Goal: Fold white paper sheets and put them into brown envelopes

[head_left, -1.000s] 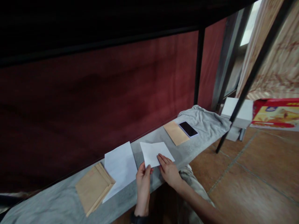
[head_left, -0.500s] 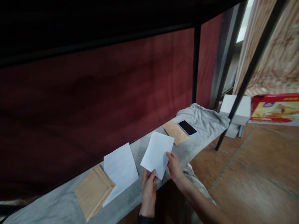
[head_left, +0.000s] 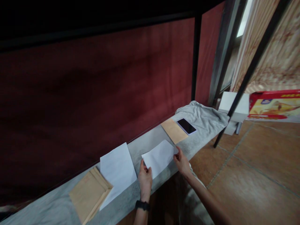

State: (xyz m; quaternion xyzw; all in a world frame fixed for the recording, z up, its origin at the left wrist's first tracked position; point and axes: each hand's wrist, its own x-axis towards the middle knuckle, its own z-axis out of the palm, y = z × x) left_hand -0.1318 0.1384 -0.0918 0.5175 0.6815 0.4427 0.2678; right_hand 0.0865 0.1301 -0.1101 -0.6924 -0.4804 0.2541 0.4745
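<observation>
A white sheet of paper (head_left: 159, 157), slightly bowed, is held between my two hands over the grey cloth (head_left: 145, 142). My left hand (head_left: 145, 176) grips its left edge, thumb and fingers closed on it. At the right edge, my right hand (head_left: 181, 161) pinches the same sheet. Left of it lies a stack of white paper (head_left: 118, 172), partly under a pile of brown envelopes (head_left: 90, 193). Beyond my right hand a single light-brown envelope (head_left: 173, 130) rests flat, next to a dark-screened phone (head_left: 187, 126).
A dark red panel (head_left: 105, 87) stands behind the narrow cloth-covered surface. A slanted black pole (head_left: 253, 68) crosses the right side. White boxes (head_left: 234, 106) and a red-and-yellow carton (head_left: 276, 107) sit on the tiled floor (head_left: 262, 159).
The sheet has turned and tipped flatter, and its ends now lie between my hands. My left hand has moved up its left edge; my right hand has shifted slightly right.
</observation>
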